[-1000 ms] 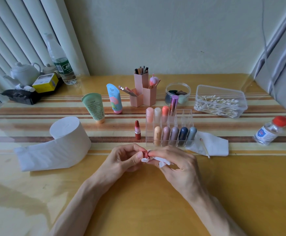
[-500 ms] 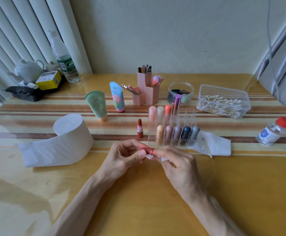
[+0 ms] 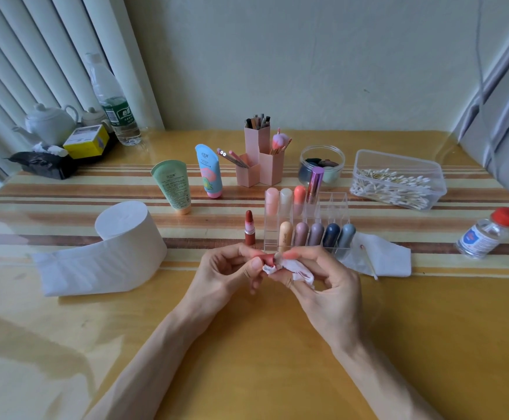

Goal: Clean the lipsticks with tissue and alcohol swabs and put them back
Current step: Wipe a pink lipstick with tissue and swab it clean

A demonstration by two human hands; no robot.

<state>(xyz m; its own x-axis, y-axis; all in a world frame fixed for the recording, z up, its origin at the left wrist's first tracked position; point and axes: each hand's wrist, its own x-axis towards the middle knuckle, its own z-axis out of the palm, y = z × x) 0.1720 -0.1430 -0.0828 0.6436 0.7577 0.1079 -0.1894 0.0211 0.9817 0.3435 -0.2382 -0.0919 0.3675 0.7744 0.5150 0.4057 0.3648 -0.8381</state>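
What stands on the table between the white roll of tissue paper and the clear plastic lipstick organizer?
In the head view, one uncapped dark red lipstick stands upright there, close to the organizer and farther from the roll.

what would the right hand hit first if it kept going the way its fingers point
Likely the left hand: the right hand points leftward, its tissue pressed on the pink lipstick piece that the left hand pinches.

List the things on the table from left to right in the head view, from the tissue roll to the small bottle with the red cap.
Tissue roll → green tube → blue tube → uncapped red lipstick → clear lipstick organizer → box of cotton swabs → bottle with red cap.
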